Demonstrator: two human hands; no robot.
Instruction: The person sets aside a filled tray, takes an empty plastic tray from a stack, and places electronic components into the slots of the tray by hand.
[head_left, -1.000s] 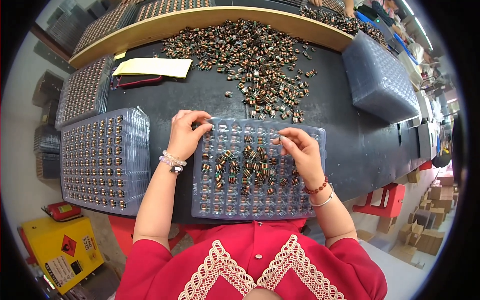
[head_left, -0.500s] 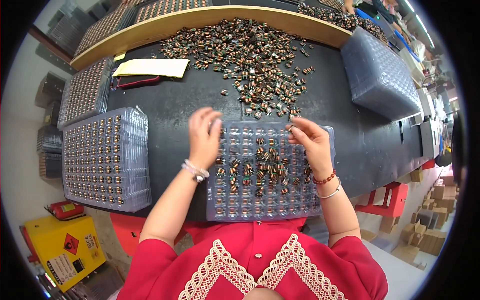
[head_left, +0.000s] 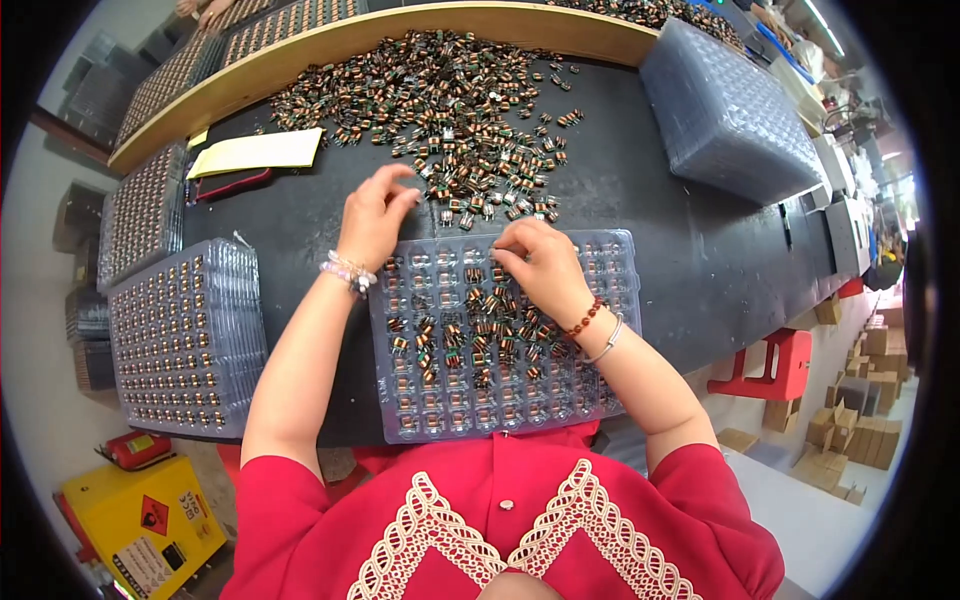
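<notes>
A clear plastic tray (head_left: 382, 375) with rows of pockets lies in front of me. Many small copper-wound coils (head_left: 480, 340) sit in its pockets or lie loose in a heap over its middle. My right hand (head_left: 545, 265) is over the tray's upper middle, thumb and fingers pinched on a small copper coil (head_left: 497, 268) at a pocket, largely hidden by the fingertips. My left hand (head_left: 372, 218) hovers beyond the tray's far left corner, beside the loose coil pile. Its thumb and fingers are apart, with nothing visible between them.
A large pile of loose coils (head_left: 450, 120) spreads before a wooden rail (head_left: 400, 20). Filled tray stacks (head_left: 185, 340) stand at left, near yellow paper (head_left: 255, 152) on a red-edged item (head_left: 232, 183). A stack of clear trays (head_left: 730, 110) stands at right; a red stool (head_left: 765, 365) is below.
My right hand has moved left across the tray, from its far right corner to the upper middle. My left hand has shifted off the tray's edge toward the coil pile. The whole view has shifted slightly.
</notes>
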